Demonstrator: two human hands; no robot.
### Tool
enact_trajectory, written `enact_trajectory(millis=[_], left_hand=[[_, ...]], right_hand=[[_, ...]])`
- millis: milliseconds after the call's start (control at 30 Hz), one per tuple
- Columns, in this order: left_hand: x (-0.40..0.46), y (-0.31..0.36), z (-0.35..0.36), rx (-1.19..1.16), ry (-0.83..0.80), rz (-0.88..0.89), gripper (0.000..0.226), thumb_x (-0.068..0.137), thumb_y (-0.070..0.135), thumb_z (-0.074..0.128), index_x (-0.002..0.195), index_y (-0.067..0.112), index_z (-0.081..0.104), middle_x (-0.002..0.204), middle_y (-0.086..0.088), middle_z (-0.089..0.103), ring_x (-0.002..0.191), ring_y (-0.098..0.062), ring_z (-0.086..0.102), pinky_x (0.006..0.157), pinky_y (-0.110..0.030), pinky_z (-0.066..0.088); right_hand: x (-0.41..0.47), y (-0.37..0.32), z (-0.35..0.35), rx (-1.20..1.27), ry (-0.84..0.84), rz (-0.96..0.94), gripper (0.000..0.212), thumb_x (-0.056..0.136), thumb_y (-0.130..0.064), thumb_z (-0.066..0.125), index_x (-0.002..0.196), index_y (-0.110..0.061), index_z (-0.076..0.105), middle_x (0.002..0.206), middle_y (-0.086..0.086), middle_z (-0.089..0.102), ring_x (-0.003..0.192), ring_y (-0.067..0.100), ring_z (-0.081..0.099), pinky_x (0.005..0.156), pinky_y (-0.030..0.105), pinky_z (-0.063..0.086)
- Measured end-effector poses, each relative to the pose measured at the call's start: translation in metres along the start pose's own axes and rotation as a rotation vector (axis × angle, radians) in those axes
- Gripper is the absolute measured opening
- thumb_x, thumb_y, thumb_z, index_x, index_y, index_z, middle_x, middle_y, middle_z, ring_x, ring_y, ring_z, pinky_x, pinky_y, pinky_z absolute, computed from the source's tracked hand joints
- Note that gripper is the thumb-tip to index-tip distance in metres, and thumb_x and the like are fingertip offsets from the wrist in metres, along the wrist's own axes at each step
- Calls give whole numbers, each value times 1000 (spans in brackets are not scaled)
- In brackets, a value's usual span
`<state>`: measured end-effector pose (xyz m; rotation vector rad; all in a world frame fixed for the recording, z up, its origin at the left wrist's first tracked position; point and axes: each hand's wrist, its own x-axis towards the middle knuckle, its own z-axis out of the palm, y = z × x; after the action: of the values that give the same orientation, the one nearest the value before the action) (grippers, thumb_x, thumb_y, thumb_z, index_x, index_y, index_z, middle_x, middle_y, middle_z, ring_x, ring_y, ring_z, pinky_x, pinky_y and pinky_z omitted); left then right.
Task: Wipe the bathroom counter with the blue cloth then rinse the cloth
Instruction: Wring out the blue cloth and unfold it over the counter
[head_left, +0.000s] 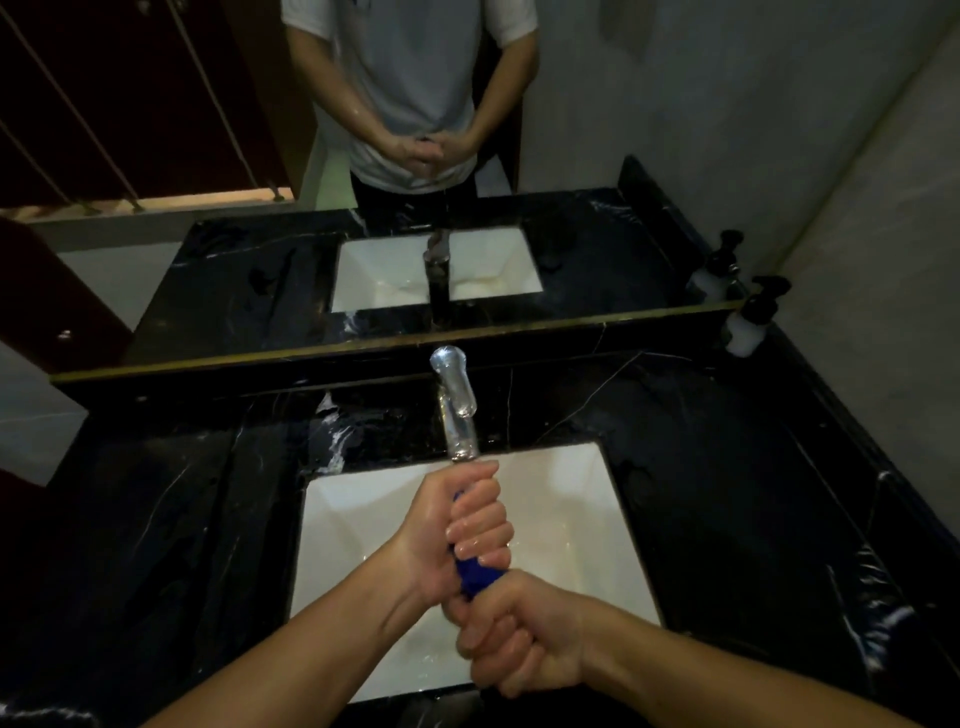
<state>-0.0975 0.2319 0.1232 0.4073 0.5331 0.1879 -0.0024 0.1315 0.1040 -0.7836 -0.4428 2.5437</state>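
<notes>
The blue cloth (475, 574) is rolled into a tight twist and held over the white sink (587, 519). My left hand (457, 525) grips its far end, just under the chrome tap (456, 402). My right hand (514, 639) grips its near end, fist closed. Only a short blue stretch shows between the two fists, plus a sliver at the left hand's knuckles. The black marble counter (727, 467) around the sink looks wet and shiny. I cannot tell whether water runs from the tap.
A mirror behind the counter reflects the sink, the tap and a person in a white shirt. A soap pump bottle (750, 322) stands at the counter's back right corner against the wall. A white wall runs along the right side.
</notes>
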Motion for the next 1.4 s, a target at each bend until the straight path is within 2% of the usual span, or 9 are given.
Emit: enact_trajectory(millis=[267, 533, 733, 900, 1067, 1167, 1233, 1300, 1400], left_hand=[[4, -6, 14, 1, -17, 64, 63, 96, 24, 47, 36, 19, 29, 28, 4, 22, 24, -11, 25, 41, -23, 17], [-1, 4, 33, 36, 44, 105, 62, 95, 23, 48, 36, 19, 29, 28, 4, 22, 24, -12, 24, 38, -21, 22], [-9, 1, 52, 415, 309, 22, 53, 96, 20, 46, 48, 21, 22, 39, 4, 17, 33, -13, 15, 38, -23, 21], [-9, 5, 68, 591, 336, -40, 52, 99, 21, 44, 51, 22, 23, 44, 4, 18, 37, -13, 15, 38, -24, 21], [-5, 8, 71, 234, 319, 208, 47, 96, 35, 55, 55, 13, 46, 47, -5, 40, 43, -19, 42, 54, -30, 43], [-11, 8, 59, 43, 337, 373, 35, 86, 35, 72, 103, 6, 64, 91, -19, 66, 91, -30, 64, 92, -44, 55], [-12, -3, 55, 163, 360, 365, 48, 79, 27, 79, 118, 6, 60, 107, -19, 65, 102, -31, 64, 90, -42, 58], [-9, -19, 60, 290, 369, 339, 44, 77, 19, 80, 114, 6, 60, 115, -22, 66, 103, -31, 67, 87, -40, 58], [-8, -34, 65, 250, 348, 413, 56, 79, 5, 77, 130, 7, 54, 126, -29, 66, 114, -38, 68, 93, -42, 57]], right_hand=[[-22, -8, 4, -118, 159, 30, 36, 84, -3, 41, 57, -24, 30, 43, -13, 30, 36, -1, 22, 36, 13, 10], [-36, -30, 11, -231, 186, 92, 45, 90, -2, 38, 52, -25, 36, 42, -14, 34, 34, -2, 29, 34, 12, 13], [-31, -31, 21, -583, 461, 266, 34, 81, -3, 50, 61, -22, 29, 44, -7, 30, 35, 6, 21, 42, 16, 11], [-35, -34, 24, -543, 430, 258, 31, 84, -2, 48, 65, -21, 33, 45, -7, 32, 35, 4, 24, 41, 14, 13], [-57, -39, 17, -754, 662, -103, 22, 85, -10, 65, 73, -18, 49, 53, -3, 46, 43, 10, 39, 45, 24, 27], [-76, -34, 7, -607, 784, -425, 21, 90, -25, 69, 103, -11, 60, 70, 1, 62, 56, 10, 53, 50, 23, 40], [-83, -26, 3, -588, 867, -560, 25, 96, -36, 64, 111, -16, 64, 81, 2, 68, 64, 10, 59, 56, 24, 45], [-86, -18, 0, -661, 977, -655, 30, 101, -42, 56, 103, -16, 70, 82, 3, 69, 68, 10, 61, 63, 28, 46], [-93, -9, -6, -887, 1138, -705, 32, 104, -42, 49, 101, -23, 75, 94, 0, 68, 81, 7, 63, 75, 28, 50]])
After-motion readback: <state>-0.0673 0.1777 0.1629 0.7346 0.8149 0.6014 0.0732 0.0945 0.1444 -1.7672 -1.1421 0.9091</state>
